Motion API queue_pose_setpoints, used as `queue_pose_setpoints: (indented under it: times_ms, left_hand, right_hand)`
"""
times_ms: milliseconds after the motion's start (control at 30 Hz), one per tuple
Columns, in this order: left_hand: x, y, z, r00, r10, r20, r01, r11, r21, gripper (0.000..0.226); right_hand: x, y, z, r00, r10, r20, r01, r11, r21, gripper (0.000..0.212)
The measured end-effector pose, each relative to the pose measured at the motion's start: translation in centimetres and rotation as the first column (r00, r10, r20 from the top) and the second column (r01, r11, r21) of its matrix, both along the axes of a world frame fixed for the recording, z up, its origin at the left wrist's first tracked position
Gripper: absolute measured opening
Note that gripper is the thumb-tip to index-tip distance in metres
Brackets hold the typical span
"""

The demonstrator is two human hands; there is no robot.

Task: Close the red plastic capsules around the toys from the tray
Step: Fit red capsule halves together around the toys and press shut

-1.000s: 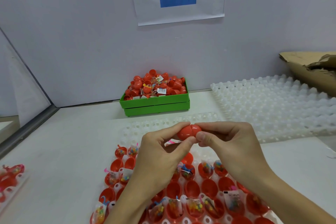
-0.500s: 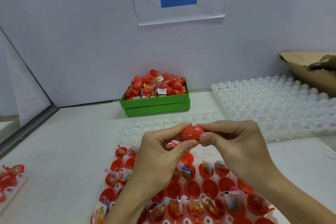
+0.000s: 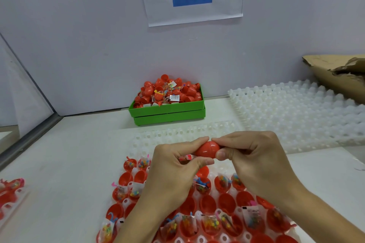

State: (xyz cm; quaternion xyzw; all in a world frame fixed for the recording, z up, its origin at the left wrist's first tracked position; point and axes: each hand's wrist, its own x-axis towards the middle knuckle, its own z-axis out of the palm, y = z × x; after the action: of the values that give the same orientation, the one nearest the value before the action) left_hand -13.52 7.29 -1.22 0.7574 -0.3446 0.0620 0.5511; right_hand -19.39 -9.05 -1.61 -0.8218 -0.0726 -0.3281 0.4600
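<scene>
I see the red capsule point(image 3: 207, 149) held in the air at the centre of the frame, above the near tray point(image 3: 223, 171), its two halves brought together with a seam showing round the middle; the left hand point(image 3: 173, 171) pinches its left end between thumb and curled forefinger, and the right hand point(image 3: 254, 160) pinches the right end the same way, thumb under and fingers folded over the top; neither hand has anything else in it. I judge the capsule very light, a thin stiff shell with a glossy, somewhat slippery skin; it should flex a little before it snaps shut, and a hard squeeze at the seam could pop it open again; so I would take it by the domed ends and press straight along its axis. A scrap of toy wrapper point(image 3: 184, 158) shows by the left thumb; I cannot tell whether it is caught in the seam. Open halves point(image 3: 227, 202) with bagged toys point(image 3: 209, 223) fill the lower frame; a green bin point(image 3: 167, 111) heaped with capsules stands on the worktop point(image 3: 79, 154) at upper centre.
</scene>
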Motion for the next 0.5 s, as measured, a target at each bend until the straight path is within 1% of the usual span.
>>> queue_pose_setpoints:
  times_ms: [100, 167, 233, 300, 433, 500]
  left_hand:
    - [-0.20, -0.31, -0.22, 0.996, 0.028, 0.088, -0.031, 0.999, 0.037, 0.064]
    - [-0.21, -0.40, -0.30, 0.987, 0.034, 0.159, -0.041, 0.998, 0.040, 0.070]
    - [-0.28, -0.44, -0.26, 0.974, 0.024, 0.227, -0.038, 0.997, 0.060, 0.066]
    - [-0.41, -0.50, -0.22, 0.968, 0.011, 0.250, -0.031, 0.997, 0.074, 0.060]
    - [-0.30, -0.57, -0.56, 0.961, 0.026, 0.275, -0.034, 0.999, 0.027, 0.059]
    - [-0.31, -0.66, -0.67, 0.964, 0.057, 0.259, -0.062, 0.998, 0.011, 0.048]
  right_hand:
    - [0.09, 0.13, -0.41, 1.000, -0.021, -0.003, 0.021, 0.999, -0.028, 0.037]
    - [0.18, 0.20, -0.60, 0.999, -0.038, 0.023, 0.039, 0.997, -0.073, 0.036]
    - [0.27, 0.32, -0.67, 0.997, -0.042, 0.068, 0.052, 0.987, -0.150, 0.034]
    - [0.25, 0.54, -0.78, 0.993, -0.045, 0.112, 0.067, 0.977, -0.205, 0.032]
    - [0.18, 0.91, -0.97, 0.989, -0.047, 0.139, 0.071, 0.983, -0.171, 0.031]
    - [0.25, 0.97, -0.98, 0.994, -0.039, 0.103, 0.051, 0.992, -0.114, 0.031]
